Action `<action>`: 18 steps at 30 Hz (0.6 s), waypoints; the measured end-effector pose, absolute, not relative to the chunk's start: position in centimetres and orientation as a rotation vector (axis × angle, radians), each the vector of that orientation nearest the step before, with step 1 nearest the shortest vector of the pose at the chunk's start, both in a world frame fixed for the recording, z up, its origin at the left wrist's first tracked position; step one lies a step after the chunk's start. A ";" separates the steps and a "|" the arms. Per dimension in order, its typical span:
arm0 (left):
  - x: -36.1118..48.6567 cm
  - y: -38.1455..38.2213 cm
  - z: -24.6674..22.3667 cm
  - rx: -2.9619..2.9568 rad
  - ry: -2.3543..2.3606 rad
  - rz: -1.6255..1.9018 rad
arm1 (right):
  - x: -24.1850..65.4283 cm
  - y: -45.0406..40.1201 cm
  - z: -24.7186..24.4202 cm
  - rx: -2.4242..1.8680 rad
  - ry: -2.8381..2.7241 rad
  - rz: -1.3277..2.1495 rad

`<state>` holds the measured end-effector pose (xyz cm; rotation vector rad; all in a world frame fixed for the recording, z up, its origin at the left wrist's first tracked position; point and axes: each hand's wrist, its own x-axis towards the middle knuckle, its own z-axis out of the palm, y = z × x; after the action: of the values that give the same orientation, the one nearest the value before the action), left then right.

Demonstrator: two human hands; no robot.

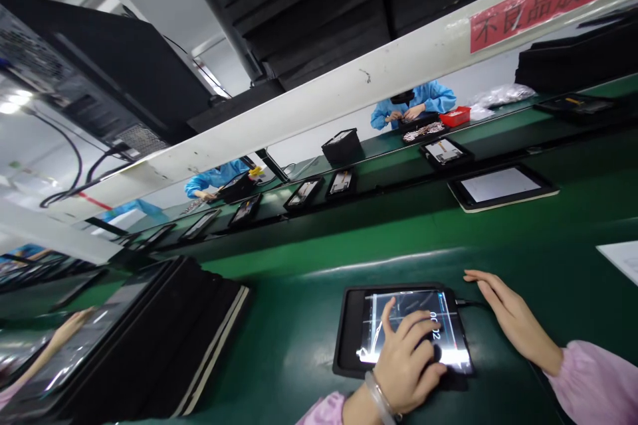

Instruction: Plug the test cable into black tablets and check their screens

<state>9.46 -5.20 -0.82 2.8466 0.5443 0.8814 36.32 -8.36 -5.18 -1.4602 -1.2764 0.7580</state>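
Observation:
A lit touchscreen panel (399,319) lies in a black foam tray (349,332) on the green bench, showing thin lines and large digits. Over that screen is my left hand (406,365), fingers spread, with a fingertip at the glass; a pale bracelet circles the wrist. To the right of the tray my right hand (516,319) rests on the bench, fingers stretched out and holding nothing. Between the panel's right edge and that hand runs a black cable (471,303). Part of the screen is hidden under my left hand.
A stack of black foam trays (164,332) stands at left, a co-worker's hand (74,325) beyond it. Another tray with a white panel (498,186) lies back right. Several trays line the belt behind, below a white shelf beam (349,80). Blue-sleeved people (413,106) work opposite.

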 end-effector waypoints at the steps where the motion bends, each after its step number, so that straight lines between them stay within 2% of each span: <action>1: 9.4 -5.3 -1.0 2.831 0.529 0.918 | 36.3 -8.3 -5.1 -1.459 -1.279 0.750; 18: 9.5 -6.6 -1.0 2.868 0.537 0.874 | 36.3 -8.5 -2.8 -1.358 -1.649 0.774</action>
<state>9.46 -6.57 -1.01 2.8683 0.5373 0.8745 36.28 -8.53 -2.76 -1.3582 -1.6491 0.7740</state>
